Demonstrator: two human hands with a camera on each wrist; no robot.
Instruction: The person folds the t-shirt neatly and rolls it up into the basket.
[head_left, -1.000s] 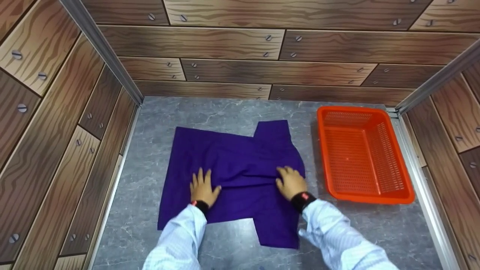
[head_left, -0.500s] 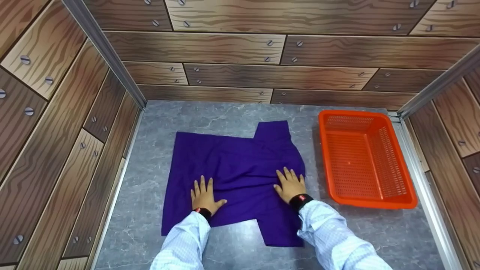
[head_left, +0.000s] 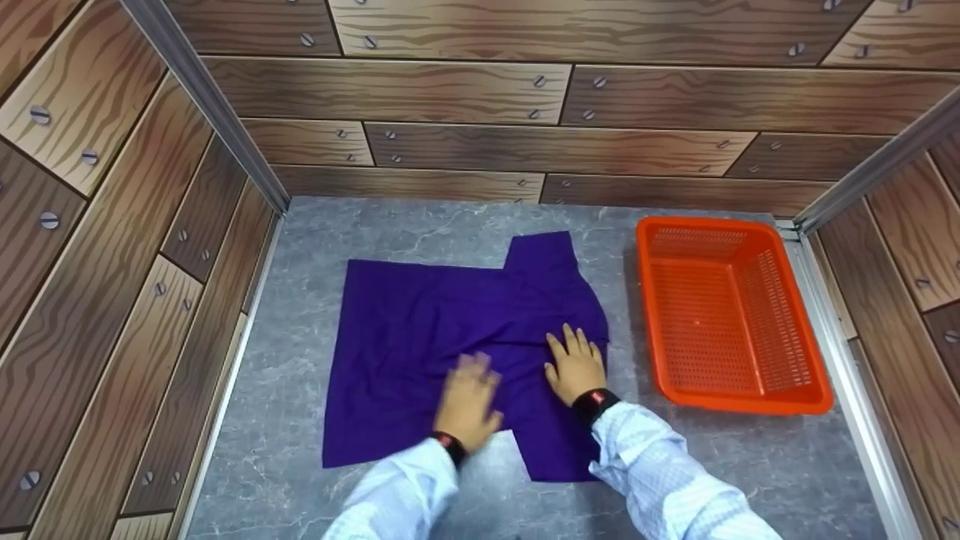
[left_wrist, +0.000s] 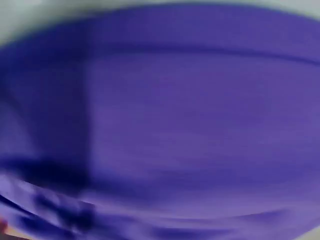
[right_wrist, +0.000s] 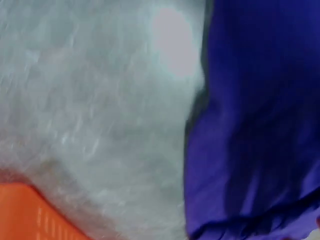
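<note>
A purple short-sleeved shirt lies spread on the grey surface, its hem to the left and its sleeves to the right, with some wrinkles across the middle. My left hand, blurred, is over the lower middle of the shirt with its fingers extended; whether it touches the cloth I cannot tell. Near the collar end, my right hand rests flat on the shirt, fingers spread. Purple cloth fills most of the left wrist view. In the right wrist view the shirt takes up the right side.
An orange perforated plastic basket stands right of the shirt, and its corner shows in the right wrist view. Wood-patterned walls enclose the grey marbled surface at the back and both sides.
My left hand has moved right across the shirt, from near the hem side toward the middle. The right hand, fingers bent a second ago, now lies flatter in nearly the same place.
</note>
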